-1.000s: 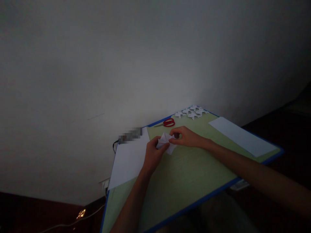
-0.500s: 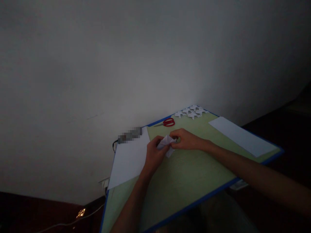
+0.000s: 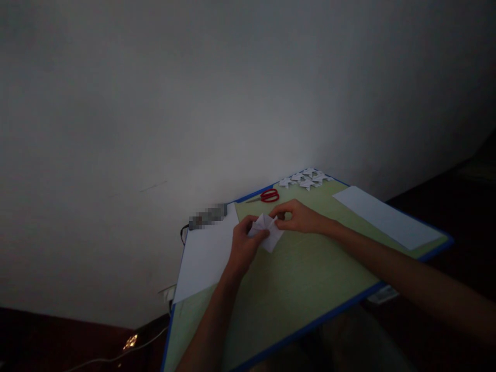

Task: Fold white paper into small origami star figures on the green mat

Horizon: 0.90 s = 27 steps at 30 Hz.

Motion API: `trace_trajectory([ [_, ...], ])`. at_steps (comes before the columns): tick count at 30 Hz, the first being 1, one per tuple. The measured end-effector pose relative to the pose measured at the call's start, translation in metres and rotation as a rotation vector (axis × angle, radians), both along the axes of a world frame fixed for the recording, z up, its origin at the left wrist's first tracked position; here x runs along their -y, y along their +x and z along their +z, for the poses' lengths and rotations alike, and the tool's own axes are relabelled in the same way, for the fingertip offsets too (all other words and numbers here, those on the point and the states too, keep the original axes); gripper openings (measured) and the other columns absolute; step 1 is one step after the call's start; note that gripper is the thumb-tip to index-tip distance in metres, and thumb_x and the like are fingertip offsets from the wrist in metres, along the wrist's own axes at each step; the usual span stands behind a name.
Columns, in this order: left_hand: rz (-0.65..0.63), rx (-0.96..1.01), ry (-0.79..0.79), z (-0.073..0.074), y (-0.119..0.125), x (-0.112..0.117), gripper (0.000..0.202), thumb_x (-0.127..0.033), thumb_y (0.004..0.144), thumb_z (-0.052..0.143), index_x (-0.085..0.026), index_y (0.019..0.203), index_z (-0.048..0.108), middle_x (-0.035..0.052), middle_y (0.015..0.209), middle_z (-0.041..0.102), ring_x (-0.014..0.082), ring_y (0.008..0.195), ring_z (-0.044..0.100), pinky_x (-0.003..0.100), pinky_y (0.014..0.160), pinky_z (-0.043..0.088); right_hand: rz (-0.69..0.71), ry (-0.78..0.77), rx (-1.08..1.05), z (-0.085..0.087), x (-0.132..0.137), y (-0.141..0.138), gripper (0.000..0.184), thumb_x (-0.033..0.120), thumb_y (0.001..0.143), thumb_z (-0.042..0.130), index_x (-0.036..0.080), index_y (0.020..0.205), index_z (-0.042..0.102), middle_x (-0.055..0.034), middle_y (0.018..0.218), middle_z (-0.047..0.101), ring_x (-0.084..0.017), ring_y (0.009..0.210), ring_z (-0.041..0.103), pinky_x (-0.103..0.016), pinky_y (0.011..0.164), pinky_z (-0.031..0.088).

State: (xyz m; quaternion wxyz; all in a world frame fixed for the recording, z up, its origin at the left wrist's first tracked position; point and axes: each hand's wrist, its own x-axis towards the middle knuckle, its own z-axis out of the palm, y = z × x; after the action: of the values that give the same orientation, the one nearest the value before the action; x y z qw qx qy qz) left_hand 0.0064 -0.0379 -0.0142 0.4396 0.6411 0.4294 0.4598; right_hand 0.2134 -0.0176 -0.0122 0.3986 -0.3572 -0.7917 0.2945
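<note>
Head view is filled above by a dim grey wall (image 3: 248,93), against which a green-topped table (image 3: 310,289) is set, with a broad white sheet (image 3: 203,256) laid at its left and a narrower white sheet (image 3: 387,217) at its right. Between these, by the left hand (image 3: 247,243), thumb on top, and the right hand (image 3: 298,216), fingertips at the edge, a creased paper (image 3: 271,240) is pinched above the tabletop. Beyond, red-handled scissors (image 3: 269,196) are laid, and small pointed folded-paper pieces (image 3: 308,184) are clustered at the far corner.

Your single view, from your own head, forward and down onto the nearby table (image 3: 306,279), wall (image 3: 201,103) beyond.
</note>
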Motion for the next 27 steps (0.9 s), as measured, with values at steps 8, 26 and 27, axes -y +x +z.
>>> trace_trajectory([
  [8, 0.054, 0.039, -0.013, 0.004, 0.003, 0.002, 0.022, -0.020, 0.061, 0.073, -0.017, 0.081, 0.066, -0.0024, 0.072, 0.066, 0.0136, 0.063, 0.057, 0.024, 0.059, 0.042, -0.014, -0.001, -0.064, -0.002, -0.001, 0.004, 0.040, 0.019, 0.080, 0.061, 0.014, 0.117, 0.074, -0.0059, 0.086, 0.076, -0.016, 0.075, 0.067, -0.029, 0.073, 0.051],
  [26, 0.104, 0.047, 0.018, -0.003, 0.002, -0.002, 0.023, -0.023, 0.065, 0.075, -0.016, 0.086, 0.067, -0.0008, 0.075, 0.067, 0.0151, 0.067, 0.060, 0.025, 0.062, 0.046, -0.052, 0.009, 0.022, -0.005, -0.003, -0.001, 0.023, 0.033, 0.088, 0.062, 0.014, 0.080, 0.071, -0.0021, 0.069, 0.066, -0.014, 0.066, 0.058, -0.025, 0.063, 0.043],
  [27, 0.092, 0.056, 0.023, -0.003, 0.002, -0.002, 0.024, -0.024, 0.066, 0.076, -0.017, 0.087, 0.067, -0.0006, 0.076, 0.068, 0.0152, 0.069, 0.061, 0.025, 0.064, 0.047, -0.057, 0.014, 0.028, -0.006, -0.003, -0.001, 0.022, 0.033, 0.087, 0.062, 0.014, 0.079, 0.071, -0.0019, 0.068, 0.065, -0.014, 0.065, 0.057, -0.025, 0.063, 0.043],
])
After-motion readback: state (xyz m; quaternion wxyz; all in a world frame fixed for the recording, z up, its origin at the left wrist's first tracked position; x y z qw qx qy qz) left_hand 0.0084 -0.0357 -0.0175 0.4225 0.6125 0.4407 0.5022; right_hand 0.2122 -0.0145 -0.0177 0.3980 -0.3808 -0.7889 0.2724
